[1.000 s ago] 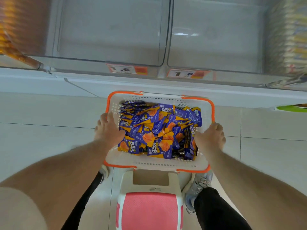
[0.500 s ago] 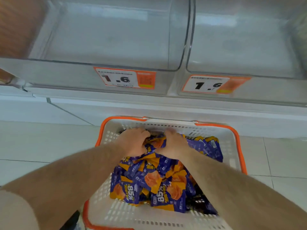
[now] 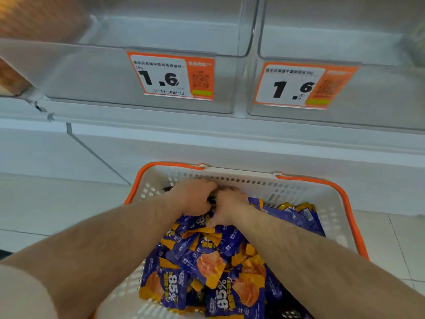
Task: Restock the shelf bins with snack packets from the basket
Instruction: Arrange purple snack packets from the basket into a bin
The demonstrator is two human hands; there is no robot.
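Note:
A white basket with an orange rim (image 3: 305,192) sits below me, holding several purple and orange snack packets (image 3: 207,265). My left hand (image 3: 192,196) and my right hand (image 3: 230,207) are side by side at the far end of the pile, fingers curled down into the packets and closed around a bunch of them. The fingertips are hidden among the packets. Above stand two clear shelf bins: the left bin (image 3: 92,81) and the right bin (image 3: 379,97), each with an orange price tag reading 1.6.
A white shelf base (image 3: 230,146) runs between bins and basket. A bin with orange goods (image 3: 27,24) lies at the upper left. Pale floor tiles (image 3: 57,203) flank the basket.
Both hands left the basket's sides and came together at the far end of the packet pile, digging in. The view has moved closer to the bins and basket.

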